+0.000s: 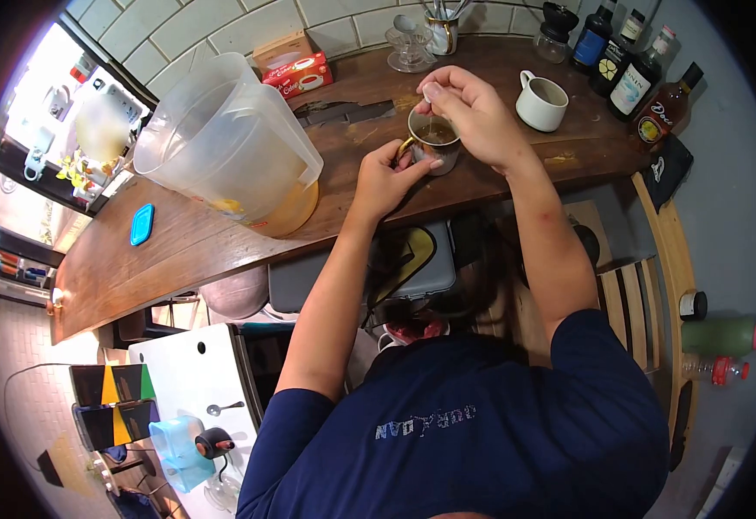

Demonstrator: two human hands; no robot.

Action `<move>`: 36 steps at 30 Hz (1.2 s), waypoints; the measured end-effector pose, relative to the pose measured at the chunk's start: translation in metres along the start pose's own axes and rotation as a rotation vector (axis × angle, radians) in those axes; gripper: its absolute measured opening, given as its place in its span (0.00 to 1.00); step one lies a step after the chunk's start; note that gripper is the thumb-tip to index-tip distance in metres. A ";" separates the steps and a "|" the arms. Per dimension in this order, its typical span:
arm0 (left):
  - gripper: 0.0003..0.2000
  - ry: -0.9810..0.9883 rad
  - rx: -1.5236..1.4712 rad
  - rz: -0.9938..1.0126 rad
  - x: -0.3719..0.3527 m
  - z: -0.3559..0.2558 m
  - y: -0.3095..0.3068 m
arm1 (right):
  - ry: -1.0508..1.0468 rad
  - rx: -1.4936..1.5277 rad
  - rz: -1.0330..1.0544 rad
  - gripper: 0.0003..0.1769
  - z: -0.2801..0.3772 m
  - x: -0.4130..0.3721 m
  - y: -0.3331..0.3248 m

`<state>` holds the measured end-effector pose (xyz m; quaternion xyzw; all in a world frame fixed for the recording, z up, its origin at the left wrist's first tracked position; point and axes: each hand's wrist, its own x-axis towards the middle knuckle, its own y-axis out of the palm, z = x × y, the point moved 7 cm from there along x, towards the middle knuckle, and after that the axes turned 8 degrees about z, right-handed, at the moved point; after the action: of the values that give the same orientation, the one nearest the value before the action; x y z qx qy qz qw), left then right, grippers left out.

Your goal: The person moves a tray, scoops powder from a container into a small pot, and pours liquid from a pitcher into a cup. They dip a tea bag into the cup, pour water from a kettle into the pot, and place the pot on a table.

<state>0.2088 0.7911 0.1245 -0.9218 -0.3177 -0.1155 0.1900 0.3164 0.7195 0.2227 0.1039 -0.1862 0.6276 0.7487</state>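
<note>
On the wooden counter stands a mug [443,156] with a gold handle and brownish liquid inside. My left hand [386,180] is closed around its handle side, the thumb against the mug's front. Above the rim, my right hand [469,108] pinches a small white tag [427,97]. What looks like a thin tea bag string hangs from those fingers toward the liquid; the bag itself is not visible. A white cup [541,102] sits to the right of my right hand. Left of my left hand is a large clear plastic pitcher [213,138].
Several bottles [642,78] line the counter's right end, near a small grinder [554,35]. Behind the mug are a red box [300,76], a glass dripper [410,54] and a utensil cup [443,35]. A blue lid [141,225] lies left of the pitcher on the counter [101,272].
</note>
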 end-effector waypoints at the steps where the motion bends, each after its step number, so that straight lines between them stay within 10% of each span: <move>1: 0.23 -0.001 0.011 0.001 0.000 -0.001 0.000 | 0.004 0.016 -0.005 0.11 0.001 -0.001 0.001; 36: 0.17 0.044 -0.090 0.011 0.001 0.004 -0.001 | -0.108 0.000 -0.219 0.09 0.026 -0.026 -0.006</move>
<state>0.2093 0.7935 0.1215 -0.9283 -0.3030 -0.1490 0.1558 0.3151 0.6848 0.2362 0.1573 -0.2137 0.5354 0.8018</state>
